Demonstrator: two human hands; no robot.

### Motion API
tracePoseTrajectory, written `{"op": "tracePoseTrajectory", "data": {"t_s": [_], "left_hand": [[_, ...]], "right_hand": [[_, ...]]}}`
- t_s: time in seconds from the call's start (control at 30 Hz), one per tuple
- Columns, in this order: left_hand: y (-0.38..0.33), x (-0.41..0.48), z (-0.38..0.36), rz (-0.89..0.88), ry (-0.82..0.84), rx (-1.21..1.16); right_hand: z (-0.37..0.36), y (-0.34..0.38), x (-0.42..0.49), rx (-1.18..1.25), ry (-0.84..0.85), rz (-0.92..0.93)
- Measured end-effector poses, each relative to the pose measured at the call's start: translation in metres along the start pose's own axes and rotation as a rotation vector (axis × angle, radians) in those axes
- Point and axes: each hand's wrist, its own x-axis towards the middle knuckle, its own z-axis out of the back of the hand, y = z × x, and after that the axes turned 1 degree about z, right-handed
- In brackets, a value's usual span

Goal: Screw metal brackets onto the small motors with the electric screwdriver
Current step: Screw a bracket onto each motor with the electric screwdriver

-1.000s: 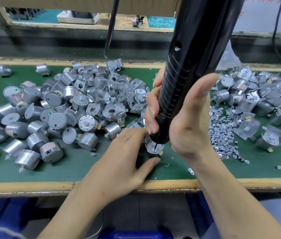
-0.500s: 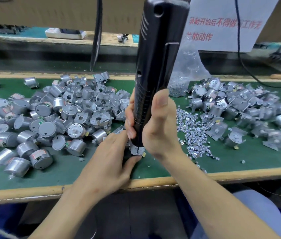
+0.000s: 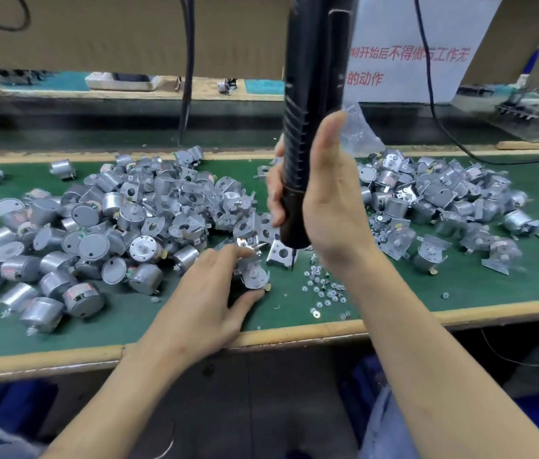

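Green-topped table [image 3: 129, 329], wooden front edge. Bare motors, left heap [image 3: 122, 220]; motors with brackets fitted, right heap [image 3: 443, 200]. Black screwdriver [image 3: 311, 94], upright, lower barrel gripped by right hand [image 3: 331, 200], bit raised off the work. Near the front edge, left hand [image 3: 208, 299] pinches one bracketed motor [image 3: 253, 274] on the table. Loose screws [image 3: 324, 288], scattered beside it.

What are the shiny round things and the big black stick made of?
The small round silver motors look like metal: bright, brushed, glinting cases. The tall black electric screwdriver looks like hard plastic, slightly glossy, with moulded ribs; I can't be sure.
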Motion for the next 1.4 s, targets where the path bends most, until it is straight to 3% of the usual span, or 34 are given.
{"op": "tracePoseTrajectory", "data": {"t_s": [0.47,1.4], "left_hand": [[-0.007,-0.004,0.005,0.009,-0.026,0.032],[-0.012,-0.004,0.007,0.045,-0.036,-0.005]], "right_hand": [[0.023,-0.042,-0.03,0.079,-0.035,-0.056],[0.023,-0.039,-0.029,0.094,-0.073,-0.011]]}}
